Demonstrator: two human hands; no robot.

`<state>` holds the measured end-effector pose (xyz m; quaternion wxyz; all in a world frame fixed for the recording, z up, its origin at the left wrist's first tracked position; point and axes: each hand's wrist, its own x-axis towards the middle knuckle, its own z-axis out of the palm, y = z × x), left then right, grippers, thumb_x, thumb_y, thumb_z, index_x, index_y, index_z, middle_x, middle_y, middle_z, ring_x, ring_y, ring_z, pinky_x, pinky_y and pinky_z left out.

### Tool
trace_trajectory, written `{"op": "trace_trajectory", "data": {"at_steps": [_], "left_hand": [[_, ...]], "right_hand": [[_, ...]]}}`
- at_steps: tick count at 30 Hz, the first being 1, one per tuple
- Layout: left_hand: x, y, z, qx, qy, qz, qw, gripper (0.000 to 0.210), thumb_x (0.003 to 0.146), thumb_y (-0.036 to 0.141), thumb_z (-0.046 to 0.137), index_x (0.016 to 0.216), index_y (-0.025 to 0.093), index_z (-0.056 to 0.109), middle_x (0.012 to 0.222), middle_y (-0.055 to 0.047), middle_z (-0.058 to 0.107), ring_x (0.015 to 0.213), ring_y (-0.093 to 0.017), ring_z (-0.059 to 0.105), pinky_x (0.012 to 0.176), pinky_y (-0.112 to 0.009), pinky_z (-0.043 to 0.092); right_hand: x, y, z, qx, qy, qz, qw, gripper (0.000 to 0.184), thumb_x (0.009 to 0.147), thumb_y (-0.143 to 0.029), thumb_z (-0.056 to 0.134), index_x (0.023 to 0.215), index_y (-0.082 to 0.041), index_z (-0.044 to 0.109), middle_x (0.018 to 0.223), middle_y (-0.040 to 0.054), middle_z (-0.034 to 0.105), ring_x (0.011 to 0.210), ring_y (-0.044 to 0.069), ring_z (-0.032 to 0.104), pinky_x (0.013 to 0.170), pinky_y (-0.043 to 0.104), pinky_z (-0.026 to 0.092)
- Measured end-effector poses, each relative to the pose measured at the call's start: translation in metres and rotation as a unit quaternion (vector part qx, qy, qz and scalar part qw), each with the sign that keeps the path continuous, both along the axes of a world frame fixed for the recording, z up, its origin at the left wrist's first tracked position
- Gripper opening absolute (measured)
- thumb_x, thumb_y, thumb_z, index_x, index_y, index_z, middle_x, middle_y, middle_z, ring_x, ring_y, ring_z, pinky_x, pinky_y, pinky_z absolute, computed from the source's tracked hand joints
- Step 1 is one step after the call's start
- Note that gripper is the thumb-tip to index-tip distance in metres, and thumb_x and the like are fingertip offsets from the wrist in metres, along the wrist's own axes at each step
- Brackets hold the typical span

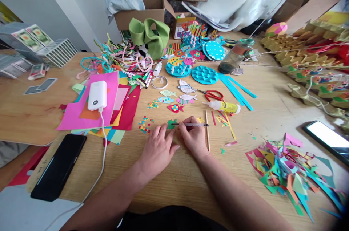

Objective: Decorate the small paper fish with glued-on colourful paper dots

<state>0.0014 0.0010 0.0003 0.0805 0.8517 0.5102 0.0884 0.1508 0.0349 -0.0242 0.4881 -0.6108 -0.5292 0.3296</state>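
My right hand [193, 134] pinches a slim grey pen [195, 125], its tip at the edge of a small green paper cutout [171, 124]. Fingers stretched, my left hand [158, 145] lies on the table with its fingertips at the cutout's lower edge. Part of a yellow paper piece [201, 120] shows behind my right hand. A thin wooden stick [207, 131] lies just right of that hand. Beyond the cutout are several decorated paper fish, among them a red one with dots [175, 108]. Loose coloured paper dots [145, 125] are scattered to the left.
Red-handled scissors [214, 95] and a glue bottle [225, 107] lie beyond my right hand. Paper scraps [293, 173] are heaped at right, near a phone [328, 138]. Coloured sheets [128, 109], a white power bank [97, 94] with its cable, and a black phone [58, 167] lie left.
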Motion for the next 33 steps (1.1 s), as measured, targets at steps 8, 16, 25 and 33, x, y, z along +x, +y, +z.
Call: {"op": "trace_trajectory", "data": {"at_steps": [8, 16, 25, 33], "left_hand": [[-0.0001, -0.0006, 0.0001, 0.010, -0.002, -0.002, 1.000, 0.046, 0.088, 0.038, 0.061, 0.127, 0.014, 0.056, 0.131, -0.016, 0.053, 0.121, -0.031, 0.046, 0.103, -0.048, 0.042], [0.0003, -0.0004, 0.0004, 0.003, -0.001, 0.000, 1.000, 0.047, 0.088, 0.038, 0.061, 0.127, 0.012, 0.055, 0.131, -0.017, 0.053, 0.121, -0.031, 0.046, 0.102, -0.047, 0.042], [0.0006, 0.0006, 0.0002, 0.006, 0.000, 0.004, 1.000, 0.047, 0.087, 0.037, 0.063, 0.126, 0.012, 0.055, 0.131, -0.017, 0.053, 0.121, -0.031, 0.046, 0.102, -0.047, 0.042], [0.0001, 0.0003, 0.0002, 0.008, -0.001, 0.002, 1.000, 0.045, 0.088, 0.037, 0.061, 0.126, 0.013, 0.055, 0.131, -0.017, 0.053, 0.122, -0.031, 0.046, 0.101, -0.048, 0.043]], "right_hand": [[-0.0001, 0.0004, -0.0015, -0.002, -0.011, 0.004, 1.000, 0.018, 0.079, -0.029, 0.059, 0.065, -0.021, 0.052, 0.054, -0.0034, 0.053, 0.048, 0.011, 0.047, 0.048, 0.024, 0.036], [-0.0003, 0.0007, -0.0026, 0.002, -0.022, 0.006, 1.000, 0.017, 0.079, -0.029, 0.059, 0.065, -0.021, 0.052, 0.053, -0.0041, 0.051, 0.048, 0.011, 0.045, 0.047, 0.024, 0.035], [-0.0003, 0.0005, -0.0006, -0.005, -0.009, -0.004, 1.000, 0.016, 0.078, -0.028, 0.059, 0.065, -0.022, 0.051, 0.053, -0.0044, 0.052, 0.047, 0.012, 0.047, 0.047, 0.024, 0.036], [-0.0008, 0.0007, 0.0000, 0.000, -0.002, -0.011, 1.000, 0.017, 0.076, -0.027, 0.058, 0.063, -0.022, 0.049, 0.052, -0.0051, 0.049, 0.046, 0.011, 0.045, 0.047, 0.024, 0.035]]}}
